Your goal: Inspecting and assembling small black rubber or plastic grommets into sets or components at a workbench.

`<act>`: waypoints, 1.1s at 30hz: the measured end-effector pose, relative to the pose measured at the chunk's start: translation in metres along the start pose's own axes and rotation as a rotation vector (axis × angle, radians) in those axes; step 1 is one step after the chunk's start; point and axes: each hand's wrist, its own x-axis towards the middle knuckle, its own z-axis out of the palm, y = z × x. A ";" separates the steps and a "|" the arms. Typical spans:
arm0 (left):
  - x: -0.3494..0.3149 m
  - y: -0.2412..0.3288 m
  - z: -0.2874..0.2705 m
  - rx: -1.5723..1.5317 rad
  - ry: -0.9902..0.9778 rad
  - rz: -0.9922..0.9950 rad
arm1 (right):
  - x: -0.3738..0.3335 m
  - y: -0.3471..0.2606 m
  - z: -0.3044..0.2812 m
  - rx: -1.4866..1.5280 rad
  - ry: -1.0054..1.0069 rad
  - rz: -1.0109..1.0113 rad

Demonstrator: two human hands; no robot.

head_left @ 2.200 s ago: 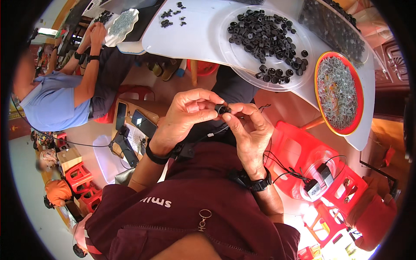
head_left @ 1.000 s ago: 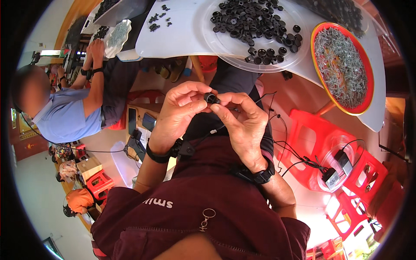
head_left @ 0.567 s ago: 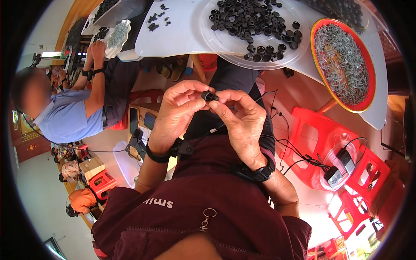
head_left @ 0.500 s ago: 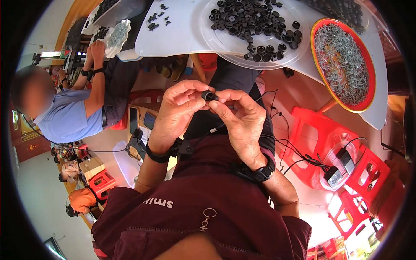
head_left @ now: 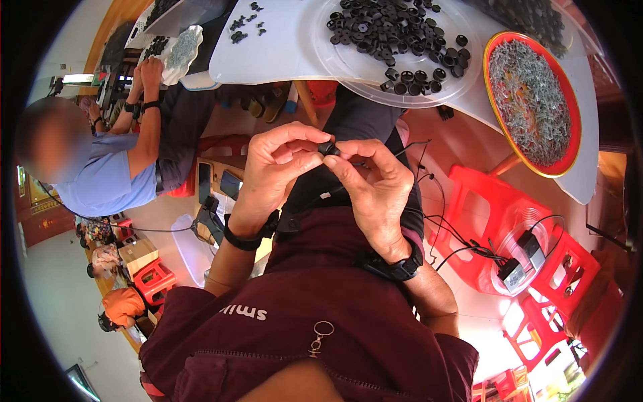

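Between both hands, above my lap, is a small black round plastic part (head_left: 327, 148). My left hand (head_left: 273, 164) pinches its left side between thumb and fingers. My right hand (head_left: 374, 175) closes thumb and forefinger on its right side. Fingertips cover much of the part, so I cannot tell whether it is one piece or two. Beyond my hands, a clear round tray (head_left: 321, 57) on the table bears a heap of black ring-shaped caps (head_left: 385, 33). To its right, a red tray with a yellow rim (head_left: 494, 94) holds many small metal screws (head_left: 532, 100).
Small black pieces (head_left: 246, 23) lie on the white table (head_left: 281, 60) at the far left. A co-worker in a blue shirt (head_left: 110, 171) sits to the left, near a white dish of screws (head_left: 182, 53). Red stools (head_left: 472, 208), cables and a clear tub (head_left: 519, 264) stand on the right.
The black part has turned between my fingers: its open ring faced me earlier, and now a more closed, rounded side shows. Both hands stay in nearly the same place.
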 end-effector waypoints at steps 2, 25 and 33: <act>-0.002 0.002 0.000 -0.011 0.019 -0.005 | 0.000 0.003 0.002 -0.003 0.006 -0.064; -0.005 -0.001 0.000 -0.073 0.027 -0.024 | 0.000 0.003 0.001 -0.044 -0.018 -0.215; -0.004 -0.003 0.002 -0.134 0.014 0.031 | 0.000 0.002 -0.001 -0.105 -0.024 -0.295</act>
